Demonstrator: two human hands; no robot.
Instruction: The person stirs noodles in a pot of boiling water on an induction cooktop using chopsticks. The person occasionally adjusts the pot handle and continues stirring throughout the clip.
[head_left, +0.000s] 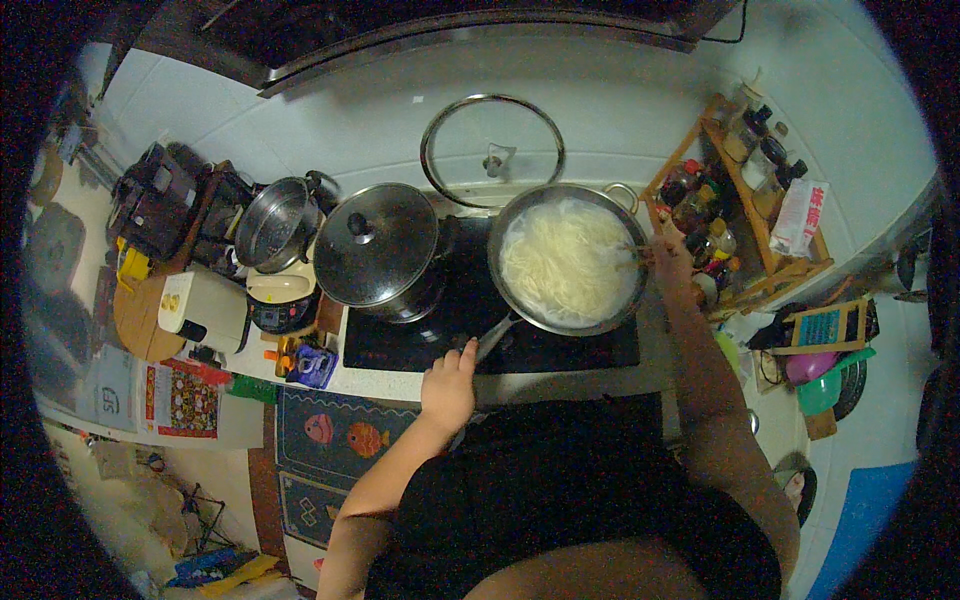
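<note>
A metal pan (519, 319) full of pale noodles (566, 259) in cloudy liquid stands on the right of a black glass cooktop (465, 300). My left hand (450, 382) is on the pan's long handle (493, 339), at its near end. At the pan's right rim is my right hand (670, 251), holding thin sticks, apparently chopsticks (634, 255), whose tips reach the noodles. A lidded pot (379, 244) sits on the left of the cooktop. Behind the pan, a round glass lid (491, 150) with a metal rim leans against the wall.
A wooden rack (739, 199) of bottles and jars borders the right side. To the left stand a metal steamer pot (277, 225), a rice cooker (281, 300) and a white box-shaped appliance (206, 307). A range hood (480, 30) hangs above.
</note>
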